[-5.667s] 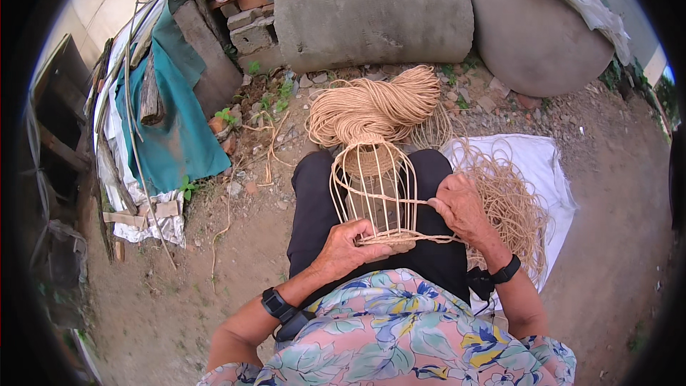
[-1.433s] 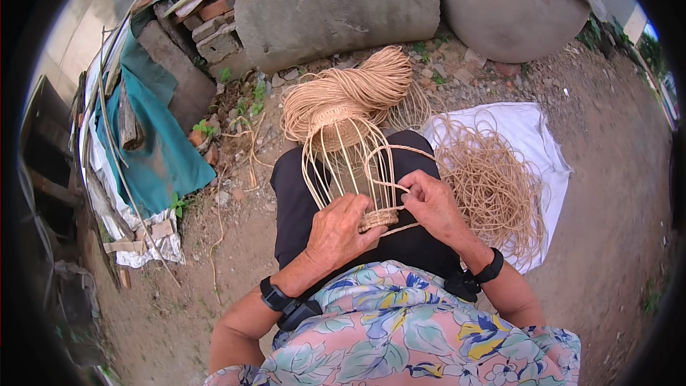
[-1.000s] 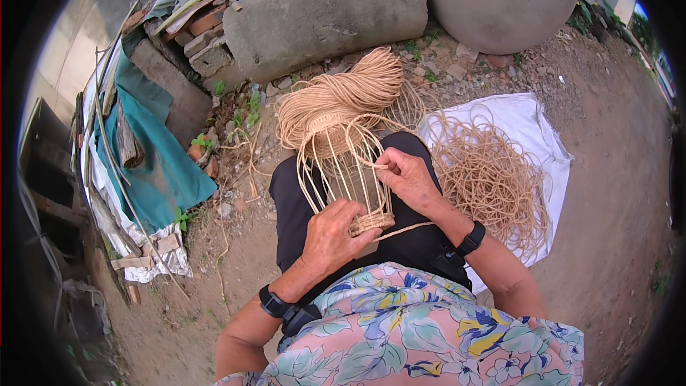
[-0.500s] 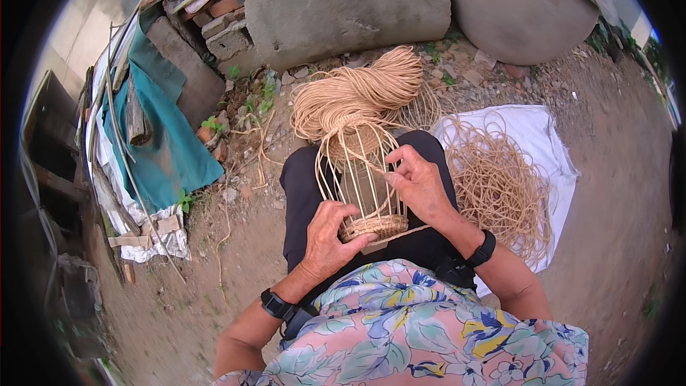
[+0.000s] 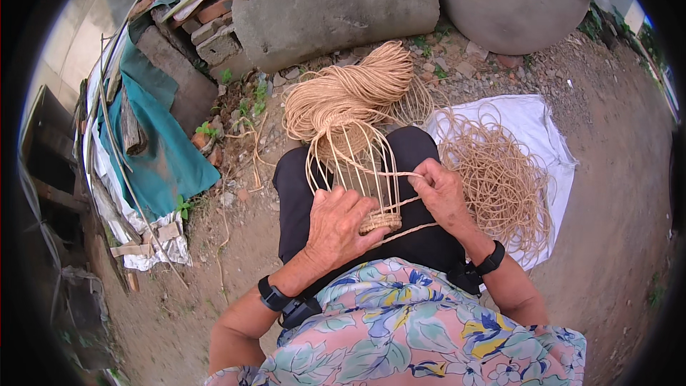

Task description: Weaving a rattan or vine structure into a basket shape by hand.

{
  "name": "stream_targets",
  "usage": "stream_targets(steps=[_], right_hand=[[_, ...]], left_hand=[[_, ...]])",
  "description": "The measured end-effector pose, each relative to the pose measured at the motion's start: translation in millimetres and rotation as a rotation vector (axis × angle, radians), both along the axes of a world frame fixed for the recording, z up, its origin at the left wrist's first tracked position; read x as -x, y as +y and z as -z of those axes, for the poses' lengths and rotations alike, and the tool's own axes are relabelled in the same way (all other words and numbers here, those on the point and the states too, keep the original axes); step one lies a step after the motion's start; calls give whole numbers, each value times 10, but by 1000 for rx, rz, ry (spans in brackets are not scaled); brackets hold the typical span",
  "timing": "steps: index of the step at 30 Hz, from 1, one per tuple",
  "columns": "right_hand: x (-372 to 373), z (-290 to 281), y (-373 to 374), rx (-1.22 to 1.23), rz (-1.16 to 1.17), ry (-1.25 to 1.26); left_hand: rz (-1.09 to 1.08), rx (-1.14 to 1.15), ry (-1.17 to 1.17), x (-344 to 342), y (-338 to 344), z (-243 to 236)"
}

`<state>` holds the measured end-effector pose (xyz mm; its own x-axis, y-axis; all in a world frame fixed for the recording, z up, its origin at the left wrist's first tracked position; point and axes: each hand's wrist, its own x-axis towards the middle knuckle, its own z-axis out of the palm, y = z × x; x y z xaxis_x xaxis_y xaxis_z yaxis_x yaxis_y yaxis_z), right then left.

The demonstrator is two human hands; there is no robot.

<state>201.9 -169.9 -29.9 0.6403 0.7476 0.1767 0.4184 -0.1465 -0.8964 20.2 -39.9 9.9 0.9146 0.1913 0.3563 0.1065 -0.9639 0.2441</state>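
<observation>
On my lap lies a partly woven basket frame (image 5: 368, 180) of pale, bent spokes, with a woven band (image 5: 382, 221) at its near end. My left hand (image 5: 339, 223) is wrapped over that near end, gripping the band and the spoke bases. Right of the frame, my right hand (image 5: 440, 193) is closed in a pinch on a twisted tan cord (image 5: 400, 174), pulled out from between the spokes. Another stretch of cord runs from the band up to the right hand. Beyond the frame, a thick hank of tan cord (image 5: 350, 93) touches its far end.
A tangled heap of cord (image 5: 496, 179) lies on a white sheet (image 5: 554, 146) to the right. Concrete cylinders (image 5: 336, 11) and bricks stand along the far side. Teal cloth (image 5: 153, 150) and wooden sticks lie at the left.
My right hand has moved right and slightly down, drawing cord out of the frame. My left hand has slid right, further over the woven band.
</observation>
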Motion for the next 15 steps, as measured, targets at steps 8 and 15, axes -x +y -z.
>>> stream_targets(steps=[8, 15], right_hand=[[-1102, 463, -600, 508, 212, -467], [-303, -89, 343, 122, -76, -930]], left_hand=[[-8, 80, 6, -12, -56, -11], [-63, 232, 6, 39, -105, -19]])
